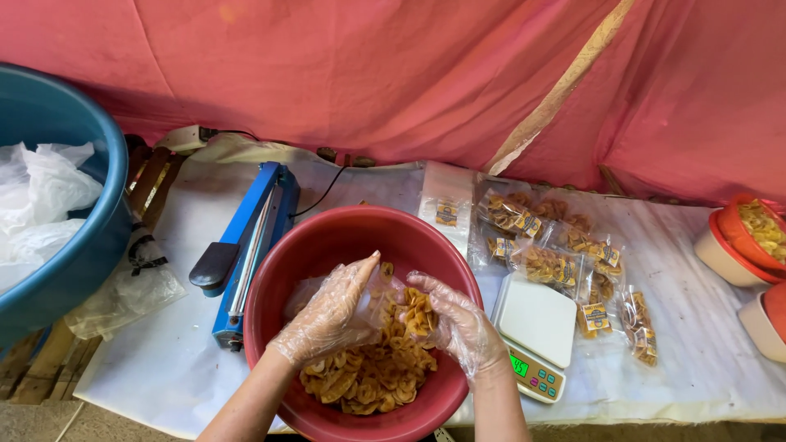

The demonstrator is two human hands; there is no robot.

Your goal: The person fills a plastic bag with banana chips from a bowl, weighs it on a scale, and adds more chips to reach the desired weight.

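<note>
Banana chips (372, 372) heaped in red basin (360, 237) on desk (188, 344), partly hidden behind gloved hands. Clear bag (372, 299) hard to make out. Left hand (332, 315) fingers pressed together along bag; right hand (458, 323) fingers curled, pinching chips beside its mouth.

Thin crinkly clear plastic gloves cover my fingers (360, 274) over the smooth red plastic bowl (327, 237); beside it, glossy clear bags (557, 266) on matt white paper.
</note>
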